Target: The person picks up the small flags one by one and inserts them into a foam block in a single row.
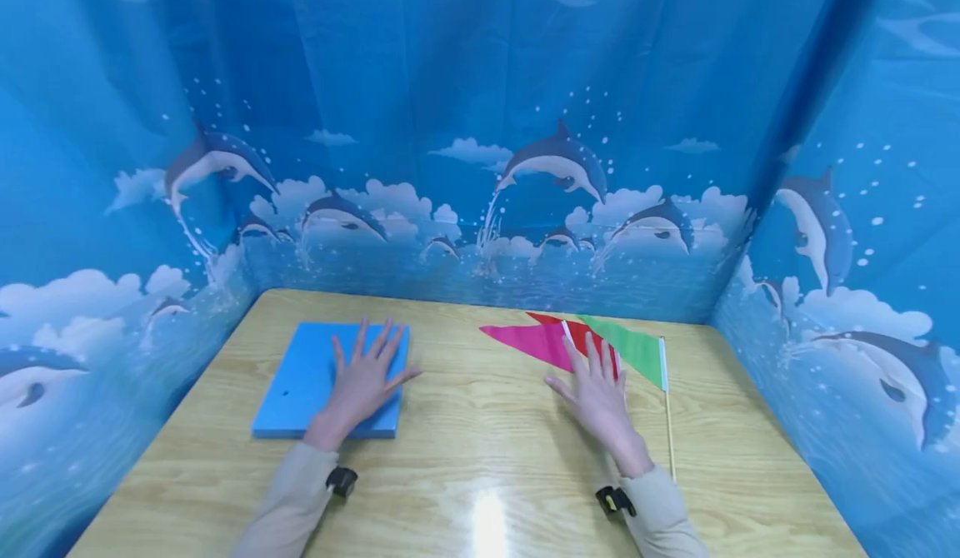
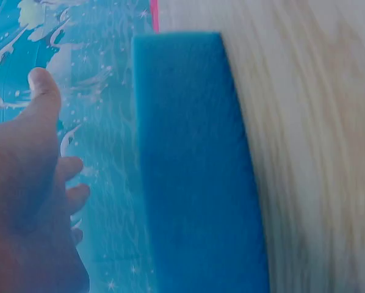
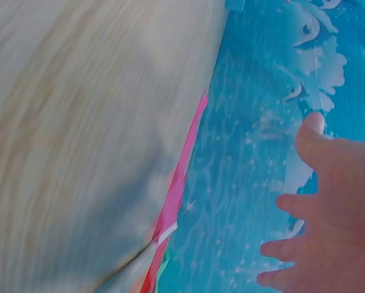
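Note:
My left hand (image 1: 363,383) is spread with straight fingers over the right part of a blue foam block (image 1: 300,375). The left wrist view shows the hand raised above the block's side (image 2: 198,159), with nothing in its grasp. On the right, my right hand (image 1: 600,396) is held above three triangular flags, fingers spread and holding nothing. They are a pink flag (image 1: 528,343), a red flag (image 1: 583,335) partly under the pink one, and a green flag (image 1: 633,348) on a thin wooden stick (image 1: 671,437). The hand and forearm hide much of the other sticks.
A light wood-grain table (image 1: 465,425) bears the block at left and the flags at right. Blue curtains (image 1: 450,83) with printed dolphins stand along its back and sides. Each wrist wears a small black device (image 1: 342,481) over a beige sleeve (image 1: 288,500).

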Demonstrator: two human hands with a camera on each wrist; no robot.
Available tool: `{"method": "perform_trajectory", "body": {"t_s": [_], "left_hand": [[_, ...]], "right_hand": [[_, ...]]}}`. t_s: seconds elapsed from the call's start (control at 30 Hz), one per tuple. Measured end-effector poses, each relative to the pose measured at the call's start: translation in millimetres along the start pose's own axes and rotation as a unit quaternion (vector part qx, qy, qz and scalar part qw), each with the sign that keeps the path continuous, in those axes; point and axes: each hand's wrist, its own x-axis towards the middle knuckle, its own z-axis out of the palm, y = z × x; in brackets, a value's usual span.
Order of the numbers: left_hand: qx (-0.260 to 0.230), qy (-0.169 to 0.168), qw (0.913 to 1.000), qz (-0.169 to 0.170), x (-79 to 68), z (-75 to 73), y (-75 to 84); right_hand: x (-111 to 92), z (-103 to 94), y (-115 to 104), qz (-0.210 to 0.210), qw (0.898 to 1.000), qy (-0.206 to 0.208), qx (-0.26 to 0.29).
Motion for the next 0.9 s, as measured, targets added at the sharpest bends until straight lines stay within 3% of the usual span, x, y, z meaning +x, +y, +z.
{"method": "perform_trajectory", "body": {"t_s": [0.13, 0.37, 0.6, 0.9], "left_hand": [[-0.023, 0.007, 0.9997, 0.002, -1.7, -7.5, -12.1], [-0.045, 0.013, 0.9989, 0.001, -13.9, -27.3, -44.8], [-0.075, -0.032, 0.9966, -0.011, -35.8, -48.3, -82.4], [-0.059, -0.074, 0.9949, -0.033, -63.0, -67.1, -116.4]], "right_hand": [[4, 3.7, -18, -0.018, 1.000, 0.013, 0.022], [12, 23.0, -59, -0.095, 0.994, 0.025, 0.038], [17, 47.5, -104, -0.153, 0.987, -0.031, 0.040], [20, 79.2, -159, -0.220, 0.971, -0.093, -0.014]]}}
